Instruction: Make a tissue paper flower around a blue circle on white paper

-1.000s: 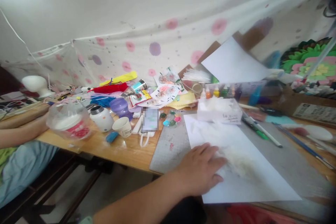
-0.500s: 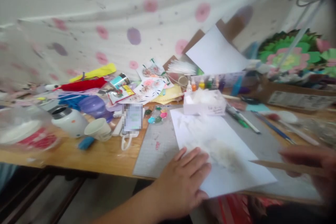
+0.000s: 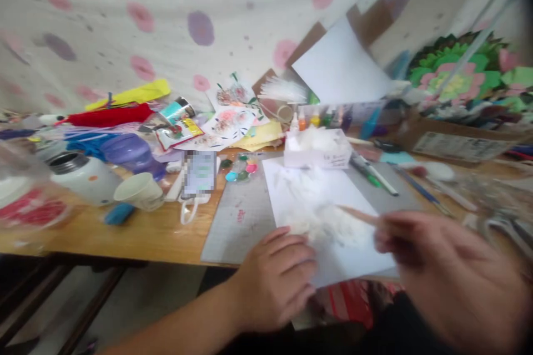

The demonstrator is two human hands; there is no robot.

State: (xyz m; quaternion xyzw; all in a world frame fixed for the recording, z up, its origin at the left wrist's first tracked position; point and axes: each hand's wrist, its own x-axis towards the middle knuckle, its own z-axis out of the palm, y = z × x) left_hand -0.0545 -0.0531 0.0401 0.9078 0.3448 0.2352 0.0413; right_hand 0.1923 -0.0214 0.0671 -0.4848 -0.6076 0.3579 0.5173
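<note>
A white sheet of paper (image 3: 316,199) lies on a grey cutting mat (image 3: 241,216) at the table's near edge, with a pale fluffy patch in its middle. My left hand (image 3: 275,280) rests on the sheet's near left corner, fingers flat and slightly apart. My right hand (image 3: 441,272) is blurred over the sheet's right side, fingers pinched round a thin wooden stick (image 3: 358,214) whose tip points at the fluffy patch.
A white tissue box (image 3: 318,150) stands behind the sheet. Left of the mat lie a phone (image 3: 199,175), a paper cup (image 3: 139,191), a white jar (image 3: 85,177) and craft clutter. Pens (image 3: 372,175) and scissors (image 3: 506,224) lie to the right.
The view has swung right. My right hand has come in from the right with the stick and moved over the sheet. My left hand has slid back to the sheet's near corner.
</note>
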